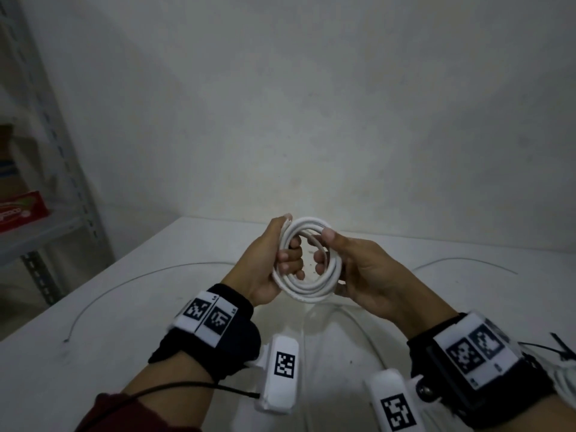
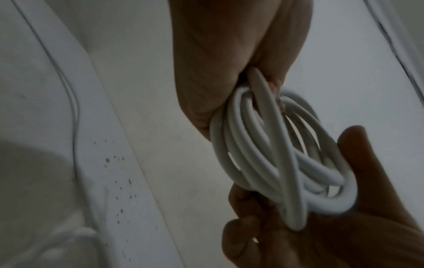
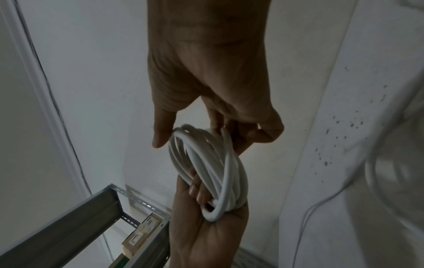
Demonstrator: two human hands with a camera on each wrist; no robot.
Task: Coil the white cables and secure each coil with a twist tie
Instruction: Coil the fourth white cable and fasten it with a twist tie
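A white cable coil (image 1: 307, 286) of several loops is held up over the white table (image 1: 124, 344). My left hand (image 1: 265, 257) grips its left side, thumb on the outside and fingers curled through the ring. My right hand (image 1: 358, 263) holds the right side, thumb on top and fingers curled inside. In the left wrist view the coil (image 2: 259, 154) runs from my left hand (image 2: 218, 81) down into my right palm (image 2: 355, 226). In the right wrist view my right hand (image 3: 206, 81) pinches the coil (image 3: 206, 163), which rests in my left palm (image 3: 206, 232). Thin wire ties (image 1: 103, 294) (image 1: 461, 261) lie on the table.
A metal rack (image 1: 53, 157) with a red box (image 1: 21, 210) stands at the left against the wall. More white cable (image 1: 364, 335) lies on the table under my hands. Black ties (image 1: 558, 347) lie at the right edge beside my right wrist.
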